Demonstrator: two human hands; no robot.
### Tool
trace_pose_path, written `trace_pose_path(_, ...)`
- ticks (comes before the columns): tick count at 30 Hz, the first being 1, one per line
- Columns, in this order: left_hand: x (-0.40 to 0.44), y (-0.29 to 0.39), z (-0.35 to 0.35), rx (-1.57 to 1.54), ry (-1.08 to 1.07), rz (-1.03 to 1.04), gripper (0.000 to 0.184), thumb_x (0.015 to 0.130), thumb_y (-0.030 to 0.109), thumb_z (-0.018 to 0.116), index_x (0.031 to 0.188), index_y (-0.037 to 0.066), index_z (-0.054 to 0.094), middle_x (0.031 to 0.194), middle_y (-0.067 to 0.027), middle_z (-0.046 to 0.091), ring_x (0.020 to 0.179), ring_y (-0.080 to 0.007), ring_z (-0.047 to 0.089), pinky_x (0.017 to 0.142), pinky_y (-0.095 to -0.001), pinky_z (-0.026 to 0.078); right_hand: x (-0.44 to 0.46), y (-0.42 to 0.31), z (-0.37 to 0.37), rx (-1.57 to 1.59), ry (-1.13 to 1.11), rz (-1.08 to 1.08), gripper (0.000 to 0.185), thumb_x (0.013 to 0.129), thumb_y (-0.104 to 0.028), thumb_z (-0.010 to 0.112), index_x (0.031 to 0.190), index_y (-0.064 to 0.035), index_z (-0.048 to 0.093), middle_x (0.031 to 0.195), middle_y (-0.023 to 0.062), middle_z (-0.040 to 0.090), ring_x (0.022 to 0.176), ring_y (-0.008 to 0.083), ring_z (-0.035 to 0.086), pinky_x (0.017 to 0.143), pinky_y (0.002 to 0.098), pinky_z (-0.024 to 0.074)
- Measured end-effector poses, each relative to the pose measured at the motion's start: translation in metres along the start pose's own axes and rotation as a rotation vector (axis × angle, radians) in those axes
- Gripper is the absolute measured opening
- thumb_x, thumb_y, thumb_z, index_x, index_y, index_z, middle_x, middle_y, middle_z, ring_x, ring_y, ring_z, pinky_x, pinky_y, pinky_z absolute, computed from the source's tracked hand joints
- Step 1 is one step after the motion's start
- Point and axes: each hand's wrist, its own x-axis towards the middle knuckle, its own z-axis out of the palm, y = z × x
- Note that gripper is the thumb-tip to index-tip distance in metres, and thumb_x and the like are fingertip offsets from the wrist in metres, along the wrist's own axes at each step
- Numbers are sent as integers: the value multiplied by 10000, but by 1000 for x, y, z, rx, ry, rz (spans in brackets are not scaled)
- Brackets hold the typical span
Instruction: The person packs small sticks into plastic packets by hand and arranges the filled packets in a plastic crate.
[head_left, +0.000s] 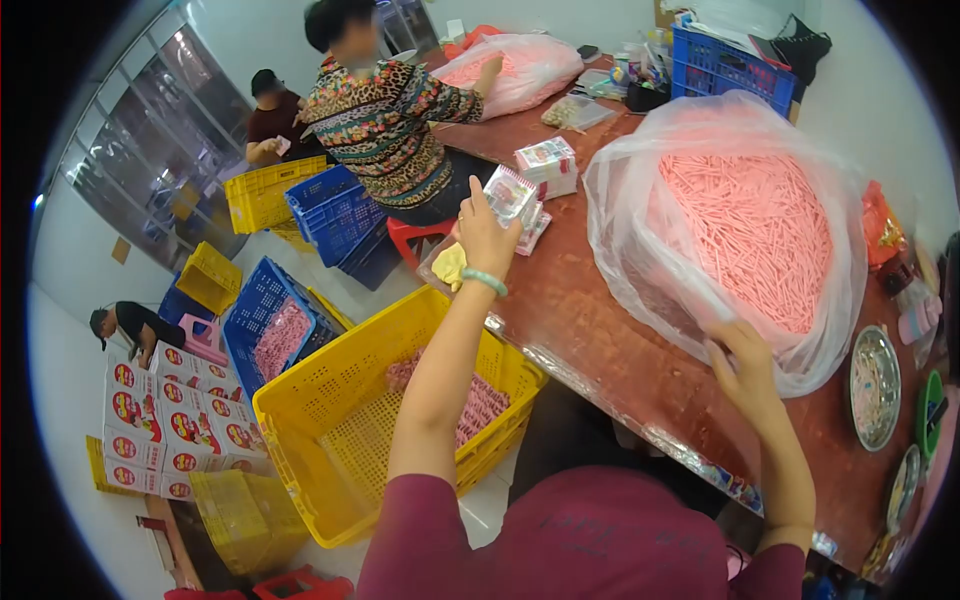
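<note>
My left hand [487,235], with a pale green bangle on the wrist, reaches over the table's left side. Its thumb and index finger are around a small stack of printed clear packets [510,195]. Another bundle of printed packets [547,165] lies just beyond it, and a crumpled yellow cloth-like piece [449,265] is near the wrist. My right hand [745,365] rests at the near edge of a large clear plastic bag [625,215], fingers loosely apart and touching the plastic. Thin pink sticks [750,230] fill the open bag.
A yellow crate [340,440] holding pink packs stands left of the reddish table [560,310]. Metal bowls [875,390] sit at the right. A co-worker [390,130] sits at another pink-filled bag [510,75]. Blue crates [275,325] and printed cartons [185,420] are further left.
</note>
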Motion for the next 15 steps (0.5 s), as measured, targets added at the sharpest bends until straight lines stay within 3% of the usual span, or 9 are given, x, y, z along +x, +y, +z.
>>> trace_pose_path(1,-9,11,-7,-96,16,53,921,698,205,755,1459,-9,284,1171,-207,505,1067,-386,519,918,-489,397,9,-5,9,142,-21,102,299,832,-61,636,1126,-7,631,992,140,637,887,262,624,774,332,490)
trace_pose_path(3,-38,43,-15,-230,73,195,962,688,128,763,1470,-40,230,1165,-235,454,1063,-389,492,929,-442,419,27,9,46,447,-59,150,359,888,-99,649,1234,-35,581,1030,61,629,922,156,600,781,286,487)
trace_pose_path(7,-106,119,-30,-467,28,199,983,696,129,766,1481,-42,201,1202,-231,424,1129,-380,457,988,-443,393,59,-28,69,1100,-22,631,538,908,-127,643,1390,-62,413,1115,61,614,970,144,606,850,294,498)
trace_pose_path(11,-147,153,-31,-531,-96,198,1038,668,82,791,1488,-38,166,1232,-217,396,1111,-356,468,970,-436,407,51,-9,72,1282,91,474,543,872,-111,676,1332,17,418,1169,139,598,1057,193,586,903,319,484)
trace_pose_path(13,-153,167,-42,-1052,-278,-92,917,763,31,729,1486,-5,167,1285,-186,417,1119,-292,508,939,-371,448,39,-5,57,1300,146,486,544,865,-86,678,1334,0,415,1170,132,598,1036,194,594,886,320,496)
trace_pose_path(15,-156,187,-49,-1519,-445,-434,810,828,-1,671,1475,6,184,1304,-166,434,1112,-252,531,918,-325,467,28,-5,47,1199,214,456,671,874,-33,646,1434,-20,277,1156,123,622,1036,185,612,875,322,509)
